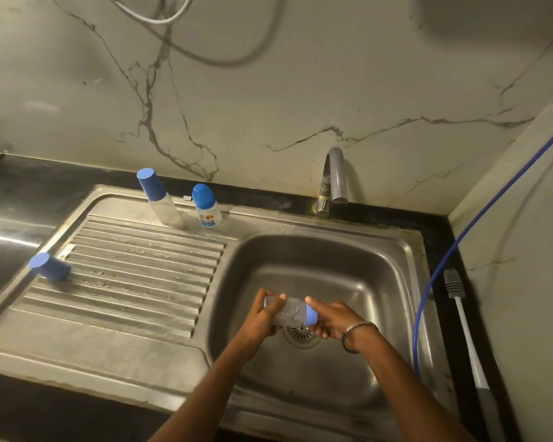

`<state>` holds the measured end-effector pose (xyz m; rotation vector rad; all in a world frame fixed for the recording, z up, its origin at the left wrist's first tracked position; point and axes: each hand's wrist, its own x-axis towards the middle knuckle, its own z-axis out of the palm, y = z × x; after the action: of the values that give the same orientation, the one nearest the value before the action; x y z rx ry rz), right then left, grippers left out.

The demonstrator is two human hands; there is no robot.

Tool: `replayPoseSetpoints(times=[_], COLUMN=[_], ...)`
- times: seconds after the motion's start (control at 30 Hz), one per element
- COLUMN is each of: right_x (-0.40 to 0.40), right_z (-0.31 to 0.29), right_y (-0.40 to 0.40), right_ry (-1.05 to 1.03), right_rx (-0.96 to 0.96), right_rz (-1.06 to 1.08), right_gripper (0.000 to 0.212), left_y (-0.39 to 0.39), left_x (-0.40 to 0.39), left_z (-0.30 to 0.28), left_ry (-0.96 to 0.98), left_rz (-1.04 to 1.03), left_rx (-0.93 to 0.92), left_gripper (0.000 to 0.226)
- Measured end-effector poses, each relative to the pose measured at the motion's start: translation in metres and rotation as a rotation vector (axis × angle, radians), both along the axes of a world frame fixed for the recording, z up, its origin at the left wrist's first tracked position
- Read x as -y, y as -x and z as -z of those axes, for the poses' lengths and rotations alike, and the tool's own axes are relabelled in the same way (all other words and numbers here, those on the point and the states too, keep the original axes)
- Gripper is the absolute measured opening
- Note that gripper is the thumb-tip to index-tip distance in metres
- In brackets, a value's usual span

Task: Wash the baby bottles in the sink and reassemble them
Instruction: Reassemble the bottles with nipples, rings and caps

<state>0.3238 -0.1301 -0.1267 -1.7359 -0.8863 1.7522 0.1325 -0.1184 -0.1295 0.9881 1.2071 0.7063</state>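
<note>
A clear baby bottle (290, 311) lies sideways over the steel sink basin (380, 275), its blue collar (311, 315) pointing right. My left hand (264, 317) grips the bottle's base end. My right hand (331, 319) holds the blue collar end, fingers curled round it. Two more bottles stand at the back of the draining board: a tall one with a blue cap (160, 196) and a short one with a blue cap and a printed label (205, 206). A loose blue cap (50, 267) lies on its side at the board's left edge.
The grey tap (332, 180) stands behind the basin with no water running. A white-handled bottle brush (463, 323) lies on the black counter to the right, beside a blue hose (434, 282). The drain (301, 334) sits under my hands. The ribbed draining board (134, 275) stretches left.
</note>
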Motion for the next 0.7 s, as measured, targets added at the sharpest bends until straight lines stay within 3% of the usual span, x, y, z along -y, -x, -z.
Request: replayPoseSetpoints(times=[0.13, 0.23, 0.37, 0.47, 0.6, 0.7], right_x=[-0.003, -0.006, -0.005, -0.001, 0.002, 0.001], right_z=[-0.004, -0.004, 0.005, 0.006, 0.001, 0.003], right_y=[-0.002, -0.007, -0.010, -0.005, -0.003, 0.000], right_ry=[0.017, -0.186, -0.385, -0.297, -0.008, 0.028], right_rx=[-0.001, -0.004, 0.147, 0.047, -0.106, -0.114], right_rz=[-0.003, -0.097, -0.237, -0.203, -0.161, -0.160], right_gripper=[0.059, 0.041, 0.039, 0.029, 0.053, 0.059], left_y=[0.002, 0.003, 0.003, 0.005, 0.010, 0.010], left_x=[0.000, -0.003, -0.004, -0.004, 0.001, 0.001], left_z=[-0.002, 0.000, 0.001, 0.000, 0.000, -0.001], left_ry=[0.009, 0.107, 0.146, 0.119, 0.063, 0.073], left_rz=[-0.001, -0.081, -0.093, -0.069, -0.014, -0.015], left_rx=[0.014, 0.054, 0.066, 0.053, 0.033, 0.038], left_gripper=[0.027, 0.023, 0.024, 0.024, 0.024, 0.024])
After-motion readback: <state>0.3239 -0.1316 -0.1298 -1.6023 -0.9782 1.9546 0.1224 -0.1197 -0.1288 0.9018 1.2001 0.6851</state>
